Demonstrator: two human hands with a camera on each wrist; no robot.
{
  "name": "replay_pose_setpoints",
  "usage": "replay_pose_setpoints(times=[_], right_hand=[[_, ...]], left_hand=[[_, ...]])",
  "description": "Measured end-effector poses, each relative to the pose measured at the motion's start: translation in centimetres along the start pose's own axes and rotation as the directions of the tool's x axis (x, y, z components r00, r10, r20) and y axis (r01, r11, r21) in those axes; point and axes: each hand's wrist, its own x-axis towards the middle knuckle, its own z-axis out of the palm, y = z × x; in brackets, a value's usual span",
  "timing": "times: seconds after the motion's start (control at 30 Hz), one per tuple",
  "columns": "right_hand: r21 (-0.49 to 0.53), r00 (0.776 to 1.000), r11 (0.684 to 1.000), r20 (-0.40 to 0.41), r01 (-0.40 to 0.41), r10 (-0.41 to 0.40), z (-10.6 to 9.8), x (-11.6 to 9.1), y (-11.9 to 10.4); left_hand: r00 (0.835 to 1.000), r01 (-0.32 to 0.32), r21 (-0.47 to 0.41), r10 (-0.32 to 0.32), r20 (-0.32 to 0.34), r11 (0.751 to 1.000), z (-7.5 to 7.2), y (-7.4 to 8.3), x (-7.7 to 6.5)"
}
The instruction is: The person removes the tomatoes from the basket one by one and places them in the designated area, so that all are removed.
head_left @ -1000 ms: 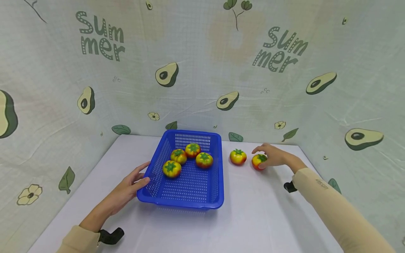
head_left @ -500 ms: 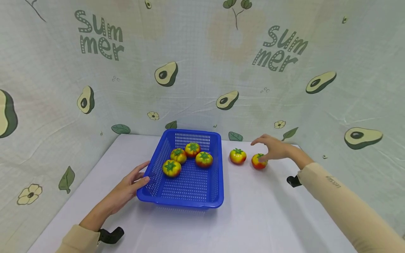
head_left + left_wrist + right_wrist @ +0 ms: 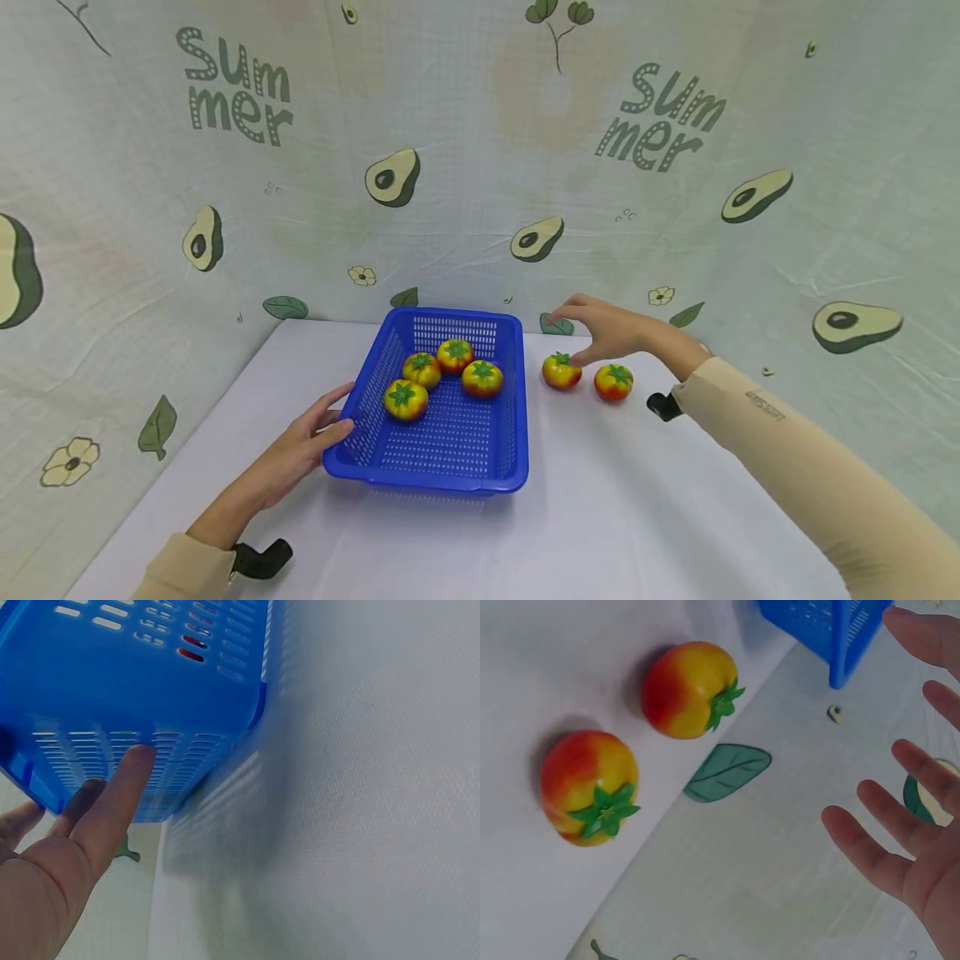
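My left hand [image 3: 303,446] rests against the left side of a blue plastic basket [image 3: 517,433], its fingertips touching the slotted wall in the left wrist view. Several yellow-red tomatoes with green leaf tops lie inside, among them a front-left tomato [image 3: 406,400] and a right one [image 3: 482,379]. My right hand [image 3: 618,329] hovers over two more on the table, the nearer-to-basket tomato [image 3: 561,372] and the outer tomato [image 3: 613,382]. In the right wrist view its fingers [image 3: 885,859] are spread and hold nothing, apart from both the outer tomato [image 3: 591,787] and the other tomato [image 3: 686,690].
The white table [image 3: 592,492] stretches in front of the basket and to its right. A printed cloth [image 3: 465,125] with avocados and lettering hangs behind the table and along both sides. The basket's right rim stands close to the loose tomatoes.
From beside the outer tomato, my right hand has lifted and moved left, above the tomato nearer the basket. Both loose tomatoes remain where they were. My left hand has stayed at the basket.
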Motion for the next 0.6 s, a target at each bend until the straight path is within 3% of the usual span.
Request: replay_pose_setpoints(times=[0.6], right_hand=[[-0.008, 0.996, 0.998, 0.068, 0.063, -0.062, -0.5, 5.7, -4.1]], left_hand=[[1.0, 0.0, 0.008, 0.0, -0.005, 1.0, 0.0, 0.0, 0.0]])
